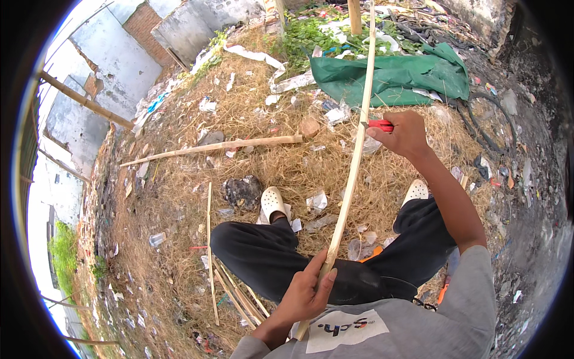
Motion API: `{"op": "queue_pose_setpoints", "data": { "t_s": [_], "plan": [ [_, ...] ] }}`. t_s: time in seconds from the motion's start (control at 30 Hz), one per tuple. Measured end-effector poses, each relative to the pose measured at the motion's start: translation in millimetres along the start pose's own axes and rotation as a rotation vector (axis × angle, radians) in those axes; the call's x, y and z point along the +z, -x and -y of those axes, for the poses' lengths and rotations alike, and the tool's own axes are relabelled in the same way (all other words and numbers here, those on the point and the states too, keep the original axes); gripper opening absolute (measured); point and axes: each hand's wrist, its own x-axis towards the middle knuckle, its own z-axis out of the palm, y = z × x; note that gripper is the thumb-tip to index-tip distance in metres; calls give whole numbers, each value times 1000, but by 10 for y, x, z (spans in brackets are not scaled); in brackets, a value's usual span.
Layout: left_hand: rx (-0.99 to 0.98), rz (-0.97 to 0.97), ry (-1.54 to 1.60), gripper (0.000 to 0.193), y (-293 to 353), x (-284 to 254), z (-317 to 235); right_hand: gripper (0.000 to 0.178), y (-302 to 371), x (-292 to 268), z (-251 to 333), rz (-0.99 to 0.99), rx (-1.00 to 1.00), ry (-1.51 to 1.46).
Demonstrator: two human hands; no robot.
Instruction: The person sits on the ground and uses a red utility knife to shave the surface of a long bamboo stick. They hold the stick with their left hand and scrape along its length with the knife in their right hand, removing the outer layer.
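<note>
A long pale strip of split bamboo (353, 173) runs from my lap up past the far edge of the view. My left hand (308, 291) is wrapped round its lower part, close to my shirt. Farther up, my right hand (403, 134) grips a small red-handled knife (381, 125), whose short blade meets the strip's right side. Most of the handle is hidden by my fingers. Beside my left leg, several thin bamboo strips (239, 299) lie on the ground, and one more slender strip (211, 251) lies apart from them.
A thicker bamboo pole (215, 148) lies on the dry grass ahead to the left. A dark stone (243, 191) sits by my left shoe (273, 201). Green tarpaulin (394, 78) lies bunched at the far side, near a black hose (490, 119). Litter is scattered about.
</note>
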Motion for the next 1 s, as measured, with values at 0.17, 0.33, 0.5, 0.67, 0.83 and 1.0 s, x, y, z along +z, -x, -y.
{"op": "queue_pose_setpoints", "data": {
  "t_s": [0.17, 0.33, 0.5, 0.67, 0.83, 1.0],
  "plan": [
    [-94, 42, -56, 39, 199, -120, -182, 57, -103, -172, -230, 21, 116, 86],
    [-71, 73, -40, 40, 318, -133, -23, 60, -206, -197, -420, -75, 228, 85],
    [-108, 141, -1, 40, 433, -200, -19, 62, -285, -240, -770, -139, 361, 106],
    [-148, 175, -13, 40, 588, -292, 127, 68, -332, -410, -1239, -70, 607, 138],
    [-164, 179, -53, 41, 628, -390, 224, 85, -292, -406, -1522, -19, 853, 223],
    [-171, 47, -54, 41, 904, -461, 340, 94, 236, -585, -2342, -25, 1083, 70]
  ]
}}
